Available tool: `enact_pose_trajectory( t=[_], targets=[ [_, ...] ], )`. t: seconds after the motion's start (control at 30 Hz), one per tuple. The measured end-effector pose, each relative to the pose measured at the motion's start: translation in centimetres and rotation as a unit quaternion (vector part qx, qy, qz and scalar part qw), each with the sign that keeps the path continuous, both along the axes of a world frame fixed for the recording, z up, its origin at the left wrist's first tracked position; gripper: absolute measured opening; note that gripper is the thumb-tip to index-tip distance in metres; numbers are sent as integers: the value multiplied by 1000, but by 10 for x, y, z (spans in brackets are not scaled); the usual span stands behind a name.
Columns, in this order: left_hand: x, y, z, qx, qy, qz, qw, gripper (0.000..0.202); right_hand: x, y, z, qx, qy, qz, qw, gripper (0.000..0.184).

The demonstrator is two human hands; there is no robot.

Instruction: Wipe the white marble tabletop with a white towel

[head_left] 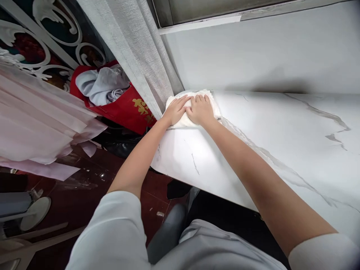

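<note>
A white cloth (184, 120) lies bunched at the far left corner of a white marble-patterned tabletop (281, 135). My left hand (176, 110) rests flat on the cloth's left part, fingers stretched forward and to the right. Beside it, my right hand (201, 108) presses on the middle of the same cloth, palm down, fingers pointing away from me and slightly bent. The two hands nearly touch at the thumbs. What lies under the palms is hidden.
A pale wall (253, 56) borders the table's far side. Left of the cloth hangs a grey curtain (140, 48). A red bag (120, 110) with grey fabric inside stands beyond it, near pink drapery (42, 116). Below is a dark red floor (153, 195).
</note>
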State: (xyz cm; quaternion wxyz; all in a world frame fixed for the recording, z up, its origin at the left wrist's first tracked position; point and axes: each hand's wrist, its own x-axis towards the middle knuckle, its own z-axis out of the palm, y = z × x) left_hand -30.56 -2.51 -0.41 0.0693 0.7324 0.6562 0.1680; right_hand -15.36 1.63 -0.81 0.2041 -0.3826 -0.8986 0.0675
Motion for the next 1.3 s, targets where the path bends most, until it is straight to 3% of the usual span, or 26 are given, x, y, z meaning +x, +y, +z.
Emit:
enact_pose_trajectory(
  t=[0.17, 0.3, 0.43, 0.6, 0.77, 1.1, 1.3],
  targets=[
    [-3, 50, -6, 13, -10, -17, 1000, 51, -2, 50, -7, 14, -4, -6, 1000, 53],
    [0, 73, -7, 30, -6, -19, 999, 52, -2, 75, -12, 30, 14, -17, 999, 51],
    [1, 79, -7, 34, 0, -17, 999, 52, -2, 81, -13, 32, 24, -24, 999, 49],
    [11, 68, -7, 28, 8, 0, 1000, 49, 6, 65, -13, 43, 17, -36, 998, 51],
    [40, 29, -3, 18, 22, 2, 1000, 48, 31, 26, -9, 35, 9, -48, 998, 54],
    [121, -110, 1, 37, 54, 1, 998, 49, 117, -101, 2, 47, -48, -8, 998, 57],
    [164, -163, 6, 29, 48, -13, 998, 50, 163, -153, 4, 67, -66, 4, 996, 57]
  ],
)
